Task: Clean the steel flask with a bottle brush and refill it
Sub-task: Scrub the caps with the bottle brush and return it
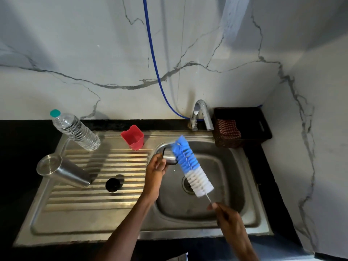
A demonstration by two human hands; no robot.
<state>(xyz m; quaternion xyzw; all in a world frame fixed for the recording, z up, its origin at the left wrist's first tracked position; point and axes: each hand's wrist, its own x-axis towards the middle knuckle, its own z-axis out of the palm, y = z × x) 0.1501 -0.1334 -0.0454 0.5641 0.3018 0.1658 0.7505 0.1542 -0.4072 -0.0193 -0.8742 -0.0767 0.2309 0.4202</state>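
The steel flask (64, 171) rests on the drainboard at the left, its flat base towards me. A black stopper (113, 184) sits on the ribs beside it. My left hand (156, 170) holds a small steel flask lid (168, 156) with a black rim over the sink basin (222, 166). My right hand (227, 215) grips the thin wire handle of the bottle brush (190, 166). The brush's blue bristle end lies against the lid and its white bristles point back towards my right hand.
A clear water bottle (75, 130) with a teal cap stands at the back of the drainboard (94, 213). A red plastic cup (133, 137) is next to it. The tap (200, 114) rises behind the basin. A dark basket (243, 127) holding a checked cloth sits at the right. A blue hose (153, 59) hangs down the wall.
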